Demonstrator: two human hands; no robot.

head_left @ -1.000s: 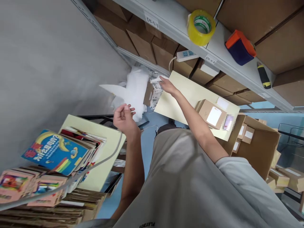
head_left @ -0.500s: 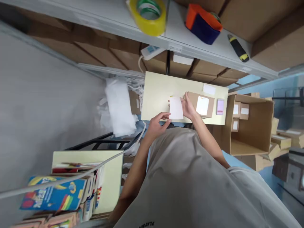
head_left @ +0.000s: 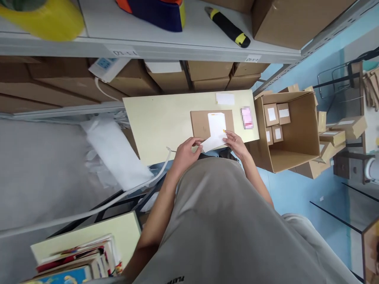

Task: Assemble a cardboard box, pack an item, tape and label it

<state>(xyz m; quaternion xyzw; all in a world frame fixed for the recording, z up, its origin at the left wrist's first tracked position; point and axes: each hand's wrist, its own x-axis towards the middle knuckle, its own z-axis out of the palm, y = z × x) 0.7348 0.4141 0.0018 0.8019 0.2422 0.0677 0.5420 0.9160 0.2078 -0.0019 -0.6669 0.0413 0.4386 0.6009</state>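
Note:
A small white paper slip [head_left: 213, 142] is held between both hands at the near edge of a pale yellow table [head_left: 160, 122]. My left hand [head_left: 186, 152] pinches its left end. My right hand [head_left: 235, 142] pinches its right end. Just beyond the slip lies a flat brown cardboard parcel [head_left: 199, 123] with a white label [head_left: 216, 120] on top. A second white label [head_left: 225, 98] and a pink-white card [head_left: 246, 117] lie on the table farther back.
An open carton [head_left: 299, 146] holding several small labelled boxes stands right of the table. A shelf above carries yellow tape [head_left: 44, 17], an orange-blue dispenser [head_left: 156, 12] and a utility knife [head_left: 227, 27]. White plastic bags [head_left: 114, 152] lie left; books [head_left: 79, 262] sit near left.
My right hand came back from the white bags at the left holding a paper slip, my left hand joined it, and both now hold the slip over the table's near edge. The view swung right.

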